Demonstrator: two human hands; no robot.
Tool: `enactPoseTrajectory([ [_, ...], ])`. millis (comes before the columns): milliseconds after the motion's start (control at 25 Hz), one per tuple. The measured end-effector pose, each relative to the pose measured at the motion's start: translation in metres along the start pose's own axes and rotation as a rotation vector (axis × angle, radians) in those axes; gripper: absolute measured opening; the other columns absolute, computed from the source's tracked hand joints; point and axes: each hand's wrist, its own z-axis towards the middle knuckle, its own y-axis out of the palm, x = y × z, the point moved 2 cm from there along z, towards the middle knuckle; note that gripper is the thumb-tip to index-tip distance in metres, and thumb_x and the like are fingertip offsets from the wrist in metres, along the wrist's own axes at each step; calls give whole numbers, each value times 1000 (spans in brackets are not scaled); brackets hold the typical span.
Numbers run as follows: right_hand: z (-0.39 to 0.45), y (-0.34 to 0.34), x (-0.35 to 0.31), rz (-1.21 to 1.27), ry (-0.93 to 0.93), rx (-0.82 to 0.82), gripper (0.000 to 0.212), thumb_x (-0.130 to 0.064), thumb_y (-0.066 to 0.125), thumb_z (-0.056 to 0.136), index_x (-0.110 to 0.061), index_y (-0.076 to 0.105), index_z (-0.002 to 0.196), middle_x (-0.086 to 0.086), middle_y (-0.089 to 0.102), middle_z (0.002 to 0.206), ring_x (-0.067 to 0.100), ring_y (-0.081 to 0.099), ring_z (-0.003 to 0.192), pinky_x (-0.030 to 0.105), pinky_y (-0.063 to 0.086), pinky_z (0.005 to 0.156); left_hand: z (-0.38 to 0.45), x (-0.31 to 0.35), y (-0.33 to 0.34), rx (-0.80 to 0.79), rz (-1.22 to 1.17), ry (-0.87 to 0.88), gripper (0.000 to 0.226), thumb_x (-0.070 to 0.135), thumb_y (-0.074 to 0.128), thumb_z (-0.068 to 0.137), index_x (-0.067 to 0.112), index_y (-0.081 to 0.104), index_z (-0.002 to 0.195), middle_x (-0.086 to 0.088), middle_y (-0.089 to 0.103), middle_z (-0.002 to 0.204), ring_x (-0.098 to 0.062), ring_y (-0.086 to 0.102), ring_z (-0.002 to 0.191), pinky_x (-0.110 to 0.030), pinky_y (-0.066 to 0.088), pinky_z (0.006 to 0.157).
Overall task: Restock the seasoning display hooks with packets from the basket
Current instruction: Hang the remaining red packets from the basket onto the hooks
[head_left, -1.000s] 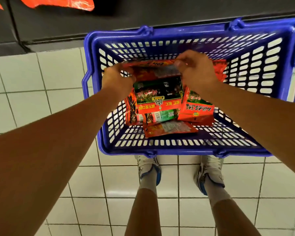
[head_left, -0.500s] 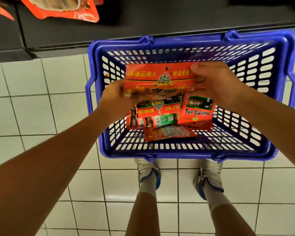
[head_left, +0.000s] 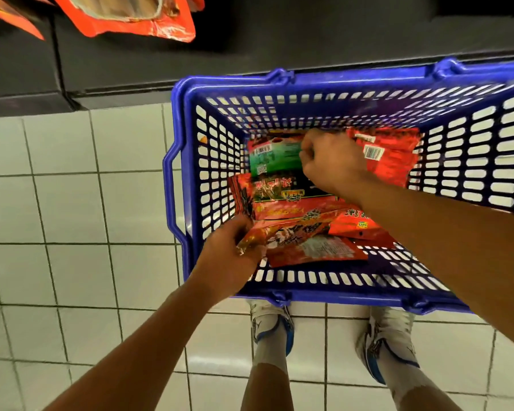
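A blue plastic basket (head_left: 178,185) stands on the tiled floor and holds several red and green seasoning packets. My left hand (head_left: 229,256) grips the corner of a red packet (head_left: 297,232) above the basket's near side. My right hand (head_left: 330,161) reaches deep into the basket, its fingers curled on the edge of a red and green packet (head_left: 273,157) lying back side up. Another red packet with a barcode (head_left: 389,155) lies at the far right. A black and red packet (head_left: 282,191) lies in the middle.
A dark shelf base (head_left: 279,34) runs along the top behind the basket. Orange-red packets (head_left: 131,16) hang at the upper left. White floor tiles (head_left: 86,218) spread to the left. My two feet in white and blue shoes (head_left: 272,324) stand just before the basket.
The red packet that both hands held up has dropped to my left hand alone, lower and nearer. My right hand let go and reached down to the packets at the basket's far end.
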Motion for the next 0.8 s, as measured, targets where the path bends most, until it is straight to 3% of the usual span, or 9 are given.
enactPoseTrajectory([
  [120,-13,-18,-3,-42,-168,255,24,-21,62,88,-13,61,111,11,61,108,33,55,103,36,43,68,-1,5,-1,37,-42,-28,24,5,71,85,14,65,107,-4,73,94,-25,68,89,-40,57,76],
  [240,4,-23,-4,-242,-161,31,46,-27,66,88,-12,50,129,13,61,121,34,55,112,44,48,88,0,5,-3,83,-94,-35,28,2,71,84,25,67,99,4,73,89,-18,68,85,-30,58,72],
  [320,14,-11,-4,-305,-125,-88,41,-32,63,92,-16,51,129,11,65,115,34,61,105,40,46,81,4,3,-2,91,-123,-36,30,-1,70,84,27,67,97,14,72,88,-9,67,82,-16,53,65],
  [400,15,2,0,-251,-78,-98,25,-30,57,97,-17,60,118,9,68,104,32,64,93,33,41,70,7,0,0,104,-166,-58,31,-1,71,83,24,68,100,15,72,89,-7,67,82,-20,55,68],
  [480,4,2,12,-54,5,-51,18,-25,53,98,-14,61,109,11,65,94,31,60,81,30,37,67,7,2,1,118,-205,-79,33,-2,71,82,26,70,98,12,74,89,-10,68,82,-24,56,68],
  [560,-18,-17,29,203,48,37,10,-24,52,99,-16,57,98,3,57,76,25,50,65,27,33,58,3,9,1,116,-288,-83,41,-5,70,80,34,72,89,11,75,87,-7,70,81,-16,54,61],
  [640,-49,-48,48,457,105,93,8,-22,54,98,-24,57,90,-3,61,73,20,57,63,26,41,54,-5,22,-1,134,-407,-123,44,-7,69,79,36,71,86,12,76,84,-8,73,81,-15,53,56],
  [720,-86,-84,56,784,211,83,17,-13,55,98,-26,66,95,0,73,87,20,70,76,31,55,63,-18,39,-2,164,-520,-187,36,-4,70,77,28,68,91,9,77,85,-18,74,82,-27,57,60],
  [800,-115,-114,54,1046,309,47,36,-2,53,95,-32,73,93,-4,75,85,14,72,69,28,55,53,-33,60,-2,160,-587,-222,31,0,69,72,20,65,96,-2,77,91,-31,73,91,-47,59,76],
])
